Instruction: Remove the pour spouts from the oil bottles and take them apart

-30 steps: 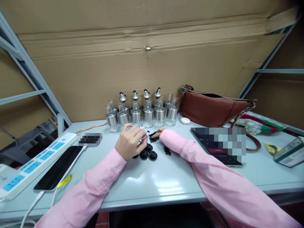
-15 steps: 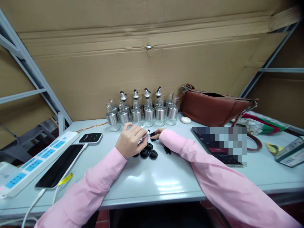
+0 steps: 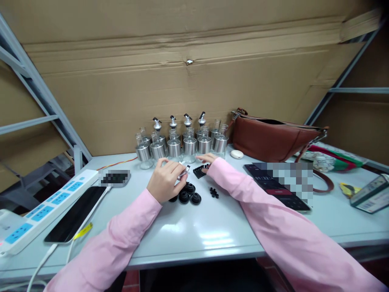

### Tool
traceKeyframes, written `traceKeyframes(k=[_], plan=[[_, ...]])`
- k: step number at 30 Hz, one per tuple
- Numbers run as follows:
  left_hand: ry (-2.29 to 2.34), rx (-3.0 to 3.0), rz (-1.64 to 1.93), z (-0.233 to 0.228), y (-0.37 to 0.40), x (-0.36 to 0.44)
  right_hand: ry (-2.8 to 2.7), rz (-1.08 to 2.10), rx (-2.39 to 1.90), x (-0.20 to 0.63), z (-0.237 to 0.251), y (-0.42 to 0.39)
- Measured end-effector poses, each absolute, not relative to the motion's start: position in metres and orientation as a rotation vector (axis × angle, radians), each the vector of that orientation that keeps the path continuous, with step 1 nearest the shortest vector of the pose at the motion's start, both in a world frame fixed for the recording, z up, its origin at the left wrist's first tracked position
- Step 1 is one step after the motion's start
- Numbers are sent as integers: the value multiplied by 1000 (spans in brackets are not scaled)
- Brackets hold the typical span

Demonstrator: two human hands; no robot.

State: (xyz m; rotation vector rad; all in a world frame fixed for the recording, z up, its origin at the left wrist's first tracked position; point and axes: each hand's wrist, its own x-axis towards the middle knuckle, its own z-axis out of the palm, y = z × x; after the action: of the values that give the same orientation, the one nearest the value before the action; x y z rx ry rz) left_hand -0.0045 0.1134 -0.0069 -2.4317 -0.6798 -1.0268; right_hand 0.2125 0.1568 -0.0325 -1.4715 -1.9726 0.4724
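My left hand [image 3: 166, 180] is closed on a silver pour spout [image 3: 184, 168] with a black tip, part of it hidden by the fingers. Under and beside that hand several round black stoppers [image 3: 189, 188] lie on the table. My right hand [image 3: 208, 159] is farther forward, fingers stretched out and apart, over a group of small black pieces [image 3: 199, 172] set close together. I see nothing gripped in it, though the wrist and sleeve cover part of the view. Nearer to me is a small cluster of tiny black parts [image 3: 214, 192].
Several glass bottles with steel bands [image 3: 190, 144] stand at the back, some with pour spouts. A brown bag [image 3: 273, 140], a white oval case [image 3: 236, 154] and a phone [image 3: 273, 186] are at right. At left lie a power strip [image 3: 51, 207] and a dark phone [image 3: 75, 213].
My right hand has lifted and shifted slightly forward, its fingers spreading, so the small black pieces show more. My left hand keeps the pour spout in about the same place.
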Motion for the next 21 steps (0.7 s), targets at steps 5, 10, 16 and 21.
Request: traceKeyframes(k=[5, 10, 16, 21], plan=[[-637, -2388, -1064, -10, 114, -2, -1782, 828, -1024, 223, -16, 135], [-628, -2430, -1030, -10, 112, 0, -1862, 1404, -751, 219, -8, 120], [-566, -2399, -958, -9, 111, 2, -1966, 599, -1030, 203, -17, 112], [-559, -2380, -987, -11, 113, 2, -2152, 25, -920, 201, -23, 109]])
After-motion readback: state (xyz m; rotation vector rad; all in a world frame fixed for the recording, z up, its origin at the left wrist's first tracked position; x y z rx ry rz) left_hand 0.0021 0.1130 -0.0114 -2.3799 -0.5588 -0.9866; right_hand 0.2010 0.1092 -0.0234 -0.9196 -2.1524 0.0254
